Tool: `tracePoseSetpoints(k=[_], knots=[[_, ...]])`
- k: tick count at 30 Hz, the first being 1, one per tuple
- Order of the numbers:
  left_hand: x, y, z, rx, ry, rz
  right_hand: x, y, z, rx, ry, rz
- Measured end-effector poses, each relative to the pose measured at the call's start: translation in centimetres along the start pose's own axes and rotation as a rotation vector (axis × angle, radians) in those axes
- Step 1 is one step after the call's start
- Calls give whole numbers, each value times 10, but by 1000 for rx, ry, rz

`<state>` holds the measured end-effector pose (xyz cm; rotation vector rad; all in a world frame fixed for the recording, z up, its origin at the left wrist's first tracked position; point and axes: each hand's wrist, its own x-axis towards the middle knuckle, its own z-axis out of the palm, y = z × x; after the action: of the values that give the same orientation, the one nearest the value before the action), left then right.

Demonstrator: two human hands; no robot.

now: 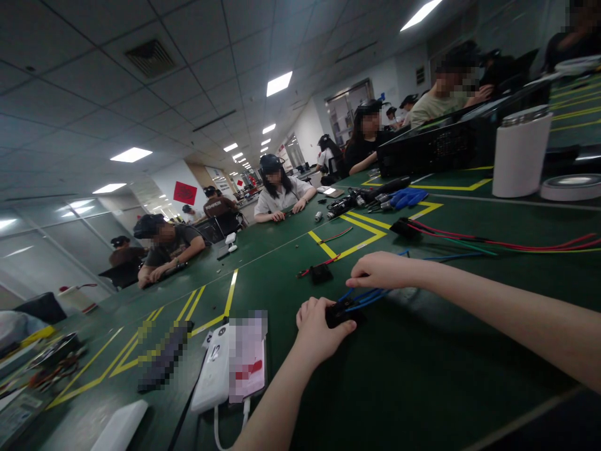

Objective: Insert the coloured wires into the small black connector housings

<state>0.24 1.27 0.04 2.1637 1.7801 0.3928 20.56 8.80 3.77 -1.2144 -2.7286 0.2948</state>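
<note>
My left hand (319,329) lies low over the green table, its fingers and thumb wrapped round a small black part (339,312). Blue wires (372,298) run from that part toward the right. Above them, my right hand (382,270) is closed in a pinch at the blue wires; its fingertips are partly hidden, and it seems to hold one. Just beyond my left hand sits another small black piece (322,273) with short red and black leads. Farther right, a black connector (406,229) trails long red and green wires (493,243).
Left of my arm lie a white power bank (213,369), a phone (248,357) and cables. Blue-handled pliers (406,198) and dark tools are farther back. A pale thermos (521,153), its lid (570,186) and a black case (432,147) stand right. Several people sit around.
</note>
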Motion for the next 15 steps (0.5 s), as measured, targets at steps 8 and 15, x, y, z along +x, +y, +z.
tracePoseSetpoints(k=[8, 15], knots=[[2, 1, 2, 12, 13, -21, -6, -13, -8, -80, 177, -60], [0, 2, 1, 0, 7, -21, -1, -5, -3, -82, 59, -2]])
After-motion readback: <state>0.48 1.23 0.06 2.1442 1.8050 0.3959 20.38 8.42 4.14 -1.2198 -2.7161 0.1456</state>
